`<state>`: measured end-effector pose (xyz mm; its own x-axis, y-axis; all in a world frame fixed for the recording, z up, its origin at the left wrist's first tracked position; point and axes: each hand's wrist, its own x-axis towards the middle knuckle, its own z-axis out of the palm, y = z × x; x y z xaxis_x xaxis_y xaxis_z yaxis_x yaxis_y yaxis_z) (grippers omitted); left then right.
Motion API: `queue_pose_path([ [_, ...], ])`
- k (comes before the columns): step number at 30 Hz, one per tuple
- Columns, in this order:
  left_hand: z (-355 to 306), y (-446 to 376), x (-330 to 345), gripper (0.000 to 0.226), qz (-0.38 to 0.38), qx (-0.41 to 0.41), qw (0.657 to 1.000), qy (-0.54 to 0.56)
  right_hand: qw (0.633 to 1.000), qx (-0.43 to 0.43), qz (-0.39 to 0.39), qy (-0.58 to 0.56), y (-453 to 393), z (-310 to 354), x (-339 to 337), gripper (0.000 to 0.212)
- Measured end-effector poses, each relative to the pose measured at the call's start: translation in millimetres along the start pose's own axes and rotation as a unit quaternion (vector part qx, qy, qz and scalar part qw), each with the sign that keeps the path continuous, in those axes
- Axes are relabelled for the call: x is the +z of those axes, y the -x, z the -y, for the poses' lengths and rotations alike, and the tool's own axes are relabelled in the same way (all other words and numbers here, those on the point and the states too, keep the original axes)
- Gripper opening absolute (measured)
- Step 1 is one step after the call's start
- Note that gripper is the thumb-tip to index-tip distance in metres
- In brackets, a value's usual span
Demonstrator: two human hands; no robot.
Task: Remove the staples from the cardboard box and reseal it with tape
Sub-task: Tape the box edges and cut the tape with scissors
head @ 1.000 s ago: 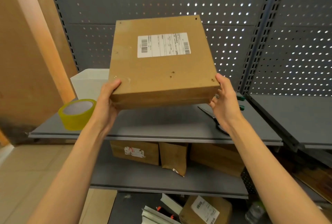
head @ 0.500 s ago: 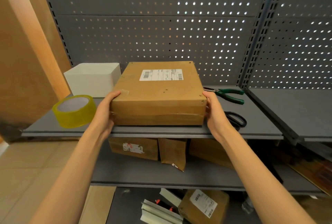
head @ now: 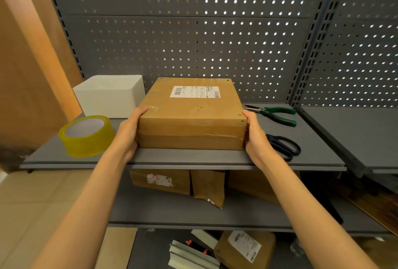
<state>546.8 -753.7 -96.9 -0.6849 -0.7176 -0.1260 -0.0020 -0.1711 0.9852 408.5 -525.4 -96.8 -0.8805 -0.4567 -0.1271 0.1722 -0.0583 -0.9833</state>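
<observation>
Lowered from the air since one second ago, the box now sits flat on the shelf, near its front edge. Nearest to the camera, the left hand presses on the box's side at 9 o'clock and the right hand on its side at 3 o'clock; both are clamped on it, thumbs over the top corners.

To do this step well, I think the hands should let go only when the box is square to the edge and does not rock, with room kept around it for the tools.

At 9 o'clock from the box lies the tape, with a white bin behind it. At 3 o'clock the scissors lie just beside the right hand, and the pliers lie farther back.

Brown and flat, the box carries a white label near its far edge. Clear film wraps the front seam, and small dark marks near the corners may be staples; I cannot tell.
</observation>
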Motion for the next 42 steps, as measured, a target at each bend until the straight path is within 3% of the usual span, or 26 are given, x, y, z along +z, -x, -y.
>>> queue_pose_path([
  [5, -1, -1, 0, 0.056, -0.001, -0.002, 1.0, -0.008, 1.0, -0.003, 0.002, -0.003, -1, 0, 0, 0.038],
  [9, -2, 1, 1, 0.067, -0.066, 0.013, 0.995, -0.072, 1.0, 0.001, 0.003, 0.004, 1, 1, 0, 0.044],
  [13, -9, 6, -1, 0.055, -0.124, 0.108, 0.974, -0.158, 1.0, -0.002, 0.02, -0.004, 8, 7, -3, 0.034],
  [16, -19, 14, -9, 0.05, -0.126, 0.208, 0.941, -0.237, 0.999, -0.05, -0.003, 0.021, 10, 16, -8, 0.026],
  [18, -28, 22, -17, 0.043, -0.125, 0.273, 0.909, -0.288, 0.991, -0.105, -0.049, 0.06, 11, 25, -11, 0.027],
  [20, -36, 29, -28, 0.037, -0.152, 0.322, 0.856, -0.374, 0.969, -0.197, -0.075, 0.127, 15, 34, -11, 0.026],
  [23, -45, 40, -47, 0.03, -0.207, 0.356, 0.743, -0.528, 0.902, -0.32, -0.079, 0.278, 21, 43, 3, 0.026],
  [26, -50, 51, -67, 0.028, -0.218, 0.352, 0.685, -0.599, 0.841, -0.38, -0.059, 0.381, 24, 45, 35, 0.028],
  [30, -52, 63, -94, 0.027, -0.221, 0.328, 0.669, -0.629, 0.798, -0.42, -0.011, 0.432, 29, 38, 87, 0.028],
  [36, -53, 76, -131, 0.024, -0.239, 0.316, 0.639, -0.659, 0.774, -0.448, 0.061, 0.443, 36, 22, 152, 0.027],
  [42, -46, 72, -139, 0.026, -0.212, 0.306, 0.648, -0.664, 0.753, -0.465, 0.086, 0.458, 40, 15, 188, 0.029],
])
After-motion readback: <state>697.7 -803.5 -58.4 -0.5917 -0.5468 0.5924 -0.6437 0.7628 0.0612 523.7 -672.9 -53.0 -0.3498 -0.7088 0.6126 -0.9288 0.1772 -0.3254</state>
